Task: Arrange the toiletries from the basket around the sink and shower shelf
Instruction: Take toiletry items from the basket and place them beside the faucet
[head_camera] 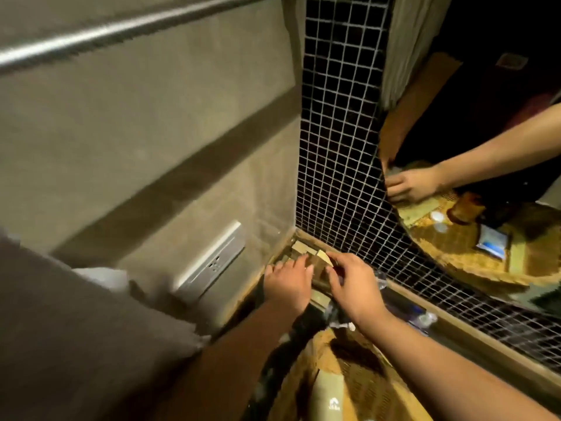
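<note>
Small beige toiletry boxes [299, 248] lie in the back corner of the counter, where the grey wall meets the black mosaic tiles. My left hand [287, 284] rests fingers down on the boxes at the left. My right hand [353, 282] pinches the edge of one beige box [325, 257] beside it. The woven basket [364, 387] sits below my wrists at the bottom centre, with a pale tube [329, 393] lying inside it.
A silver wall socket plate [217, 262] is left of the corner. A round mirror [473, 208] on the tiled wall reflects a hand, the basket and toiletries. Plastic-wrapped items [425, 317] lie along the wooden ledge at the right. A metal rail [121, 31] crosses the upper left.
</note>
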A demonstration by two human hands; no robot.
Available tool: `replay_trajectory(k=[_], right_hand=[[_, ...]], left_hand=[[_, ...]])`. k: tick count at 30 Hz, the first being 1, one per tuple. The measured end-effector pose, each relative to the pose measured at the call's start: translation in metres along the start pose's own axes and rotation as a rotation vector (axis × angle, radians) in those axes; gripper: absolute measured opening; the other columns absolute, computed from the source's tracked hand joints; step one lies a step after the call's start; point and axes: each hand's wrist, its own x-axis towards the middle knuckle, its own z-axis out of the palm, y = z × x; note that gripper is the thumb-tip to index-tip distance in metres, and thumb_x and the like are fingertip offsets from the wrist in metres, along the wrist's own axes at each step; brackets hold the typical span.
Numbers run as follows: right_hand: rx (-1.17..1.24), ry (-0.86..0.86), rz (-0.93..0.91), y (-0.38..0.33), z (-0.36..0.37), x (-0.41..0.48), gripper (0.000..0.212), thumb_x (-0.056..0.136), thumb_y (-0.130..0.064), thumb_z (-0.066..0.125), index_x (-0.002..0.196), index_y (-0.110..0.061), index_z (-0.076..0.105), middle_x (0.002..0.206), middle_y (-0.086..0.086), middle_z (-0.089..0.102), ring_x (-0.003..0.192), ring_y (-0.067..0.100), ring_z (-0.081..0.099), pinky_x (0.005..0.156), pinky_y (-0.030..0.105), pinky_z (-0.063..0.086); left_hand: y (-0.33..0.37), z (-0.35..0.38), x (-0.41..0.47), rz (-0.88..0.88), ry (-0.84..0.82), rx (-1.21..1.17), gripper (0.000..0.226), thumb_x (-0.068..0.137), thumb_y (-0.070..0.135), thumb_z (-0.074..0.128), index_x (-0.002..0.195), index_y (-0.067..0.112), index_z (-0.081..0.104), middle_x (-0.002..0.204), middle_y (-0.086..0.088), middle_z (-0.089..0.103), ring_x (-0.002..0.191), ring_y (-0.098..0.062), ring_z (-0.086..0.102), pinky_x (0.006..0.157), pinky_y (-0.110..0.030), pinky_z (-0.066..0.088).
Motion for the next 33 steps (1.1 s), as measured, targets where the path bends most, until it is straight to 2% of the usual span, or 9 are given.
replay_trajectory(k=[5,7,11,17,24,26,27,29,33], right_hand=[[0.024,-0.05,0.101,0.019,0.033,0.035,0.028,0.091,-0.016,0.059,0.118,-0.017,0.07,0.106,0.004,0.067,0.1,0.024,0.063,0.088,0.029,0.045],[0.028,-0.091,0.126,0.027,0.043,0.047,0.029,0.085,-0.023,0.06,0.113,-0.019,0.069,0.098,0.001,0.064,0.095,0.024,0.063,0.08,0.029,0.045],[0.003,-0.126,0.183,0.044,0.067,0.067,0.045,0.083,-0.026,0.071,0.126,-0.016,0.062,0.116,0.006,0.066,0.103,0.024,0.063,0.092,0.035,0.05],[-0.032,-0.29,0.307,0.07,0.103,0.074,0.037,0.09,-0.023,0.065,0.126,-0.018,0.062,0.115,0.011,0.067,0.103,0.031,0.063,0.09,0.035,0.048],[-0.123,-0.424,0.429,0.089,0.128,0.088,0.033,0.092,-0.018,0.061,0.125,-0.013,0.06,0.105,0.01,0.063,0.089,0.026,0.062,0.07,0.031,0.047],[-0.096,-0.425,0.399,0.093,0.133,0.09,0.041,0.092,-0.018,0.061,0.133,-0.016,0.056,0.118,0.013,0.06,0.098,0.029,0.061,0.075,0.032,0.048],[-0.066,-0.412,0.375,0.094,0.134,0.09,0.045,0.091,-0.02,0.062,0.136,-0.018,0.055,0.125,0.015,0.058,0.105,0.031,0.06,0.08,0.034,0.049],[-0.006,-0.383,0.324,0.096,0.136,0.087,0.051,0.089,-0.028,0.067,0.138,-0.021,0.054,0.136,0.016,0.052,0.114,0.035,0.057,0.089,0.036,0.048],[-0.002,-0.406,0.3,0.101,0.141,0.083,0.055,0.089,-0.032,0.067,0.141,-0.025,0.051,0.136,0.015,0.053,0.112,0.034,0.06,0.088,0.036,0.051]], left_hand=[[-0.013,0.023,0.04,0.024,-0.25,0.189,0.07,0.092,0.031,0.05,0.155,0.027,0.02,0.145,-0.007,0.045,0.129,-0.027,0.044,0.103,-0.043,0.036],[-0.014,0.034,0.054,0.046,-0.321,0.257,0.063,0.091,0.03,0.051,0.149,0.023,0.031,0.144,-0.01,0.043,0.13,-0.029,0.041,0.105,-0.042,0.032],[-0.011,0.051,0.073,0.077,-0.404,0.316,0.047,0.093,0.031,0.05,0.138,0.018,0.046,0.139,-0.012,0.048,0.128,-0.03,0.043,0.107,-0.043,0.029],[-0.015,0.074,0.09,0.046,-0.493,0.299,0.033,0.092,0.028,0.05,0.123,0.019,0.058,0.13,-0.009,0.057,0.12,-0.027,0.052,0.101,-0.038,0.033],[-0.023,0.093,0.092,0.045,-0.469,0.268,0.027,0.093,0.03,0.048,0.113,0.018,0.062,0.121,-0.01,0.063,0.108,-0.028,0.058,0.093,-0.038,0.041],[-0.029,0.099,0.09,0.066,-0.448,0.248,0.044,0.094,0.033,0.049,0.134,0.015,0.051,0.14,-0.014,0.051,0.123,-0.03,0.052,0.1,-0.04,0.041],[-0.032,0.102,0.088,0.076,-0.427,0.209,0.062,0.095,0.034,0.05,0.151,0.014,0.032,0.155,-0.015,0.033,0.137,-0.031,0.039,0.107,-0.042,0.038],[-0.036,0.105,0.085,0.089,-0.38,0.133,0.085,0.095,0.035,0.051,0.158,0.019,-0.004,0.165,-0.009,-0.001,0.15,-0.031,0.01,0.117,-0.044,0.028],[-0.034,0.109,0.085,0.116,-0.356,0.169,0.089,0.095,0.034,0.054,0.158,0.023,-0.007,0.165,-0.007,-0.007,0.152,-0.03,0.001,0.122,-0.042,0.015]])
